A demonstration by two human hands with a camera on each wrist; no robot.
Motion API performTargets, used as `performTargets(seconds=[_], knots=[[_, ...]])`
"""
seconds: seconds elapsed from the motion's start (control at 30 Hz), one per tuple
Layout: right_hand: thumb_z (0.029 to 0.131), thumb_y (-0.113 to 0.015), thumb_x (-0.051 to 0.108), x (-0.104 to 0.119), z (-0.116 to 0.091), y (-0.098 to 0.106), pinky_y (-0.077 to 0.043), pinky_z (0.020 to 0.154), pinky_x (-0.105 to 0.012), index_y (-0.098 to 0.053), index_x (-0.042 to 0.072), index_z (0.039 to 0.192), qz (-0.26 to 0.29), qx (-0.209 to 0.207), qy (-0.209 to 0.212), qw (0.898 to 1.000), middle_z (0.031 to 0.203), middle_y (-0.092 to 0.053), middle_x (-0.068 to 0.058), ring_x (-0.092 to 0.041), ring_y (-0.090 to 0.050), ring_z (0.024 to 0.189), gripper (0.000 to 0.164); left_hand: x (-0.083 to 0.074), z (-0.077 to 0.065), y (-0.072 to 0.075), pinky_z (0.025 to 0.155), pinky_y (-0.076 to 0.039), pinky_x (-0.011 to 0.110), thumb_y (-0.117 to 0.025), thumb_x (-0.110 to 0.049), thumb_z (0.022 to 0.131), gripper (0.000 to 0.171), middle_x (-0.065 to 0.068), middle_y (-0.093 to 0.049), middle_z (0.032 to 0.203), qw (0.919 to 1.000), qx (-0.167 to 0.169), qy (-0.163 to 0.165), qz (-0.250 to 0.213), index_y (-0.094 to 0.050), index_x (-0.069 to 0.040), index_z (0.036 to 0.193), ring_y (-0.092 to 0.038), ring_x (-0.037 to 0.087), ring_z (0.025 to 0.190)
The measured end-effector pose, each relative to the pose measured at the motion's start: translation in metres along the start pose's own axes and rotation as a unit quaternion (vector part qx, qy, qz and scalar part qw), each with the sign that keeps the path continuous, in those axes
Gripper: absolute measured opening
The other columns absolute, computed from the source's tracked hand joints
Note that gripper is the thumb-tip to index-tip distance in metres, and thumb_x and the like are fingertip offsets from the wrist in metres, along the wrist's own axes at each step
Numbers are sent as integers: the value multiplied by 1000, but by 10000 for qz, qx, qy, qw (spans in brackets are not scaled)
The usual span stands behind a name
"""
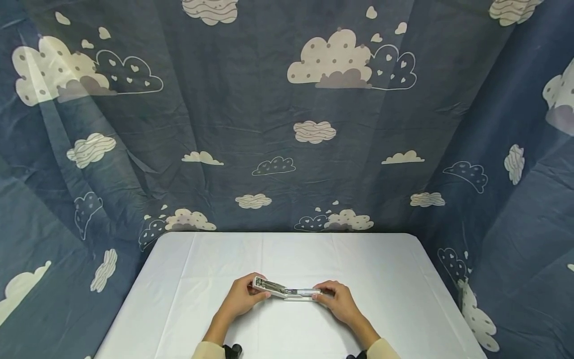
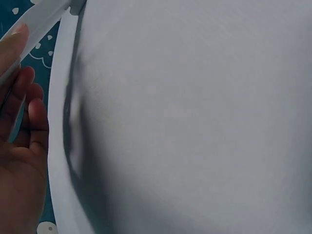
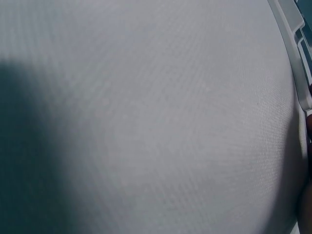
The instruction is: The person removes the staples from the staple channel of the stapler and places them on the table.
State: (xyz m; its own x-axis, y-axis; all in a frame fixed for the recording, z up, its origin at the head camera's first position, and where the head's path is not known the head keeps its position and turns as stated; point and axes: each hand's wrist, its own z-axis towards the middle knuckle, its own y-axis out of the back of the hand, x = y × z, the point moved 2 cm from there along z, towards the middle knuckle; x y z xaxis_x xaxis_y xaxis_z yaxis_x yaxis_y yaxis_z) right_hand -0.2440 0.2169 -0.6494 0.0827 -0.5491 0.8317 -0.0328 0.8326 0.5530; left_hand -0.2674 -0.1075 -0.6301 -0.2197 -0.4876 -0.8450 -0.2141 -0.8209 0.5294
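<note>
Together, we hold a white stapler [image 1: 290, 292], spread open over the white table [image 1: 287, 254], between our two hands: our left hand [image 1: 239, 298] grips one end with thumb and fingers, and our right hand [image 1: 340, 301] pinches the other. Behind hangs a dark blue cloth [image 1: 242, 104] with pale clouds.

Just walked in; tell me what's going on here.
A person is holding what looks like a white stapler with metal inner parts, opened out, in both hands at a white, cloth-covered table. The left hand grips one end and the right hand the other. Whether the stapler touches the tabletop is hard to tell.
</note>
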Motion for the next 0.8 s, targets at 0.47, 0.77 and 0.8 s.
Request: performTargets(seconds=[0.47, 0.77, 0.8], knots=[[82, -87, 32, 0, 2, 0, -49, 85, -26, -79, 26, 100, -25, -24, 42, 10000, 96, -72, 9, -10, -60, 93, 20, 11, -1, 4, 64, -44, 22, -92, -42, 75, 49, -9, -68, 93, 9994, -82, 188, 287, -71, -22, 115, -52, 7, 73], [81, -88, 31, 1, 1, 0, -49, 85, -25, -79, 24, 100, 79, -8, 2, 10000, 96, -72, 8, -10, -59, 92, 21, -8, 0, 5, 95, -55, 40, -87, -61, 72, 68, -6, -70, 116, 9951, -183, -271, 938, -69, -22, 124, -65, 13, 106], [81, -87, 30, 2, 1, 0, -49, 86, -25, -79, 24, 100, 84, 5, 7, 10000, 96, -72, 8, -9, -59, 92, 22, -11, 1, 5, 97, -54, 43, -86, -61, 74, 66, -5, -71, 117, 9944, -208, -345, 974, -69, -21, 124, -65, 14, 109]])
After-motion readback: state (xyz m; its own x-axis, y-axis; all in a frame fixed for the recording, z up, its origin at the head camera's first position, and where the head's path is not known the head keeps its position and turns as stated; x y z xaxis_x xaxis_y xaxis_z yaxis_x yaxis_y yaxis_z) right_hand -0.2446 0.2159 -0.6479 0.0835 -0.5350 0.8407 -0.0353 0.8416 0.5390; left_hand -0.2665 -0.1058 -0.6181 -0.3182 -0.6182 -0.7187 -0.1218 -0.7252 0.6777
